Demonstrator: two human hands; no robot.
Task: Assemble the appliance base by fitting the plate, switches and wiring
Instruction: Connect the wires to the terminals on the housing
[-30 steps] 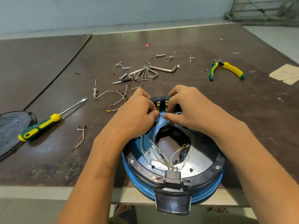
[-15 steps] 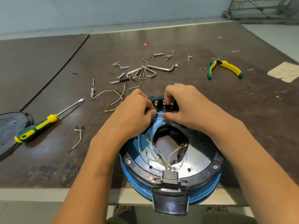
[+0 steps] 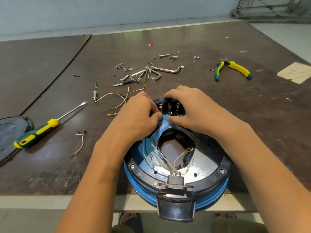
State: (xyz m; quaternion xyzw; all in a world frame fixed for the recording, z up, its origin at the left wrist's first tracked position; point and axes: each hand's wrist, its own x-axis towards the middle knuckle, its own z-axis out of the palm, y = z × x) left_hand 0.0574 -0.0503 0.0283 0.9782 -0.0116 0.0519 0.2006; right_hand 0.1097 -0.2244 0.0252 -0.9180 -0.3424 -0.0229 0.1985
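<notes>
Head view: left hand (image 3: pixel 139 116) pinches a short wire (image 3: pixel 165 116); right hand (image 3: pixel 190 108) clasps the switches (image 3: pixel 169 106) at twelve o'clock on the base (image 3: pixel 223 163), probably bracing them for plugging.

workshop | worn bench (image 3: pixel 218 115) | screwdriver (image 3: pixel 37 133), pliers (image 3: pixel 235 68), hex keys (image 3: pixel 151 74) (screws scattered)

Worn dark-brown table top (image 3: pixel 252 115) holds a round blue-and-black appliance base (image 3: pixel 210 187) at the near edge, with a black plastic plate (image 3: pixel 8 137) and a green-and-yellow flat screwdriver (image 3: pixel 38 133) at left. Farther back: short white ring-terminal wires (image 3: pixel 117 100), steel hex keys (image 3: pixel 151 74), loose screws (image 3: pixel 175 57), green-and-yellow pliers (image 3: pixel 233 68), beige paper scraps (image 3: pixel 296 73) at right.
</notes>
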